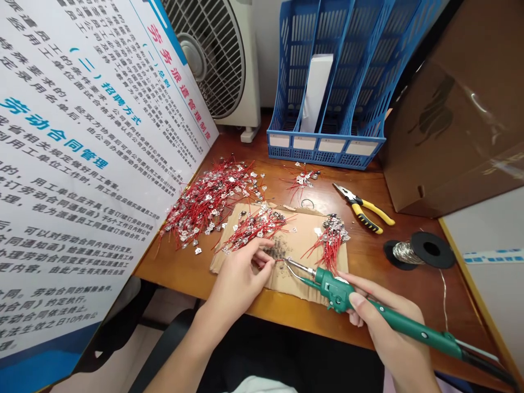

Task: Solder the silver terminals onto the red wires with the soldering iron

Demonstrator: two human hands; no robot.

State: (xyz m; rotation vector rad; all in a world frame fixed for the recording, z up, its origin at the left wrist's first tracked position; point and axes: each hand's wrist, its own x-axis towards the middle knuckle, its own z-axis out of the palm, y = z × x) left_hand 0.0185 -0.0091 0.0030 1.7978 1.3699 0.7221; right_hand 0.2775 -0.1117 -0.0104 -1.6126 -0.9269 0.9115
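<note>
Nearest, at six o'clock, is the black cloth [319, 349] over my lap. Leftmost on the worktop [368, 267], a heap of red wires [213, 196] lies at eleven o'clock from my left hand [245, 267], whose thumb and forefinger nearly meet, seemingly pinching a tiny wire [279, 260] above the cardboard [307, 229]. Just beside them, at three o'clock, sits the tip of the iron [333, 289], its long axis running ten to four; my right hand [380, 333] wraps its grip, well back.

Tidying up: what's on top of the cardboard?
Two piles of red-wired metal tabs and dark specks; the cardboard under the piles, left hand and soldering iron is hidden.
</note>
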